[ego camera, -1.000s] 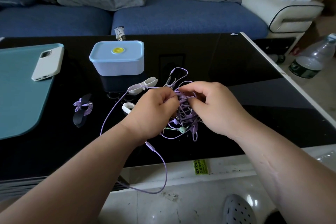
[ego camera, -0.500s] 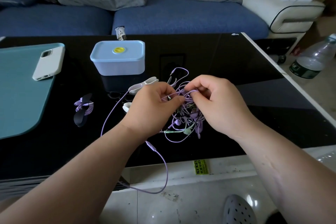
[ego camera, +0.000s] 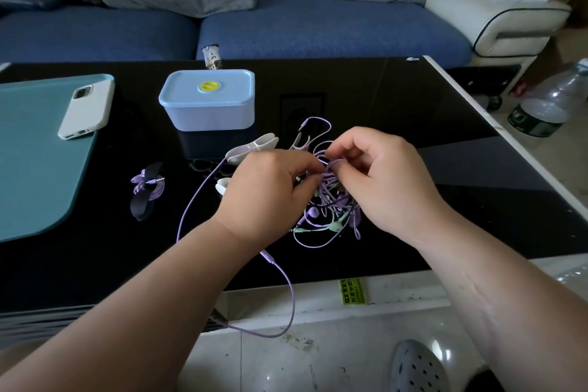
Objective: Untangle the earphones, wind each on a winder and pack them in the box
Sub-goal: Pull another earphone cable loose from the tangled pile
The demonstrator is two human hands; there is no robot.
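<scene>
Some earphones (ego camera: pixel 331 202) hidden behind left hand (ego camera: pixel 267 197), right hand (ego camera: pixel 391 181)

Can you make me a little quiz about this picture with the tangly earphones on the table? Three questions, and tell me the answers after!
1. True or false: the blue box has its lid off.
2. Pick one. The round spot on the box's lid is: A red, B yellow, C black.
3. Answer in your own words: what are the left hand and the right hand both pinching?

Key
1. False. The lid is on.
2. B, yellow.
3. The tangle of purple earphones on the black table.
</scene>
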